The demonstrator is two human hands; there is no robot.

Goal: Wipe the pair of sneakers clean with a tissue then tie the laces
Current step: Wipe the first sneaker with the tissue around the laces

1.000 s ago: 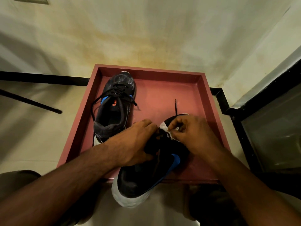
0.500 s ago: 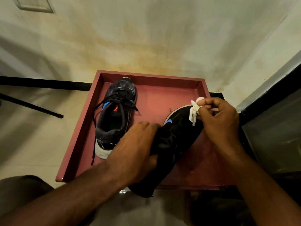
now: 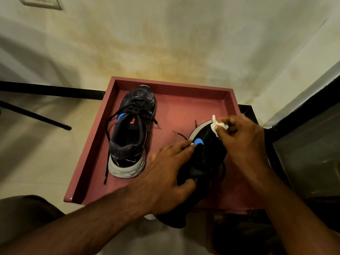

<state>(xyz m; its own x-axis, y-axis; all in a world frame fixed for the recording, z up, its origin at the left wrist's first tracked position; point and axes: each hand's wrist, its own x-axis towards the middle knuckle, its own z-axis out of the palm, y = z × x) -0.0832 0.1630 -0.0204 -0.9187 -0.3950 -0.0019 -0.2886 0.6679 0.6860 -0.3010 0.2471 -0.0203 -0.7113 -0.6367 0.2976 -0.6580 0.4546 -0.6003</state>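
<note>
Two black sneakers with blue marks lie in a dark red tray (image 3: 184, 88). The left sneaker (image 3: 131, 133) stands upright on the tray floor, dusty white streaks on its toe and heel, laces loose. The right sneaker (image 3: 204, 159) is tilted on its side at the tray's near right. My left hand (image 3: 165, 177) grips it round the collar, fingers on its upper side. My right hand (image 3: 241, 142) pinches a crumpled white tissue (image 3: 217, 126) against the sneaker's toe end. Loose lace ends (image 3: 181, 135) stick out beside the toe.
The tray sits on a pale floor against a stained cream wall. A black skirting strip (image 3: 51, 90) runs left of it, with a thin black rod (image 3: 35, 115) lower down. A dark framed glass panel (image 3: 309, 153) stands at the right. My knee (image 3: 27, 214) shows bottom left.
My right hand has carried the tissue from the middle of the right sneaker out to its toe. The sneaker has turned more onto its side, and my left hand has shifted along it.
</note>
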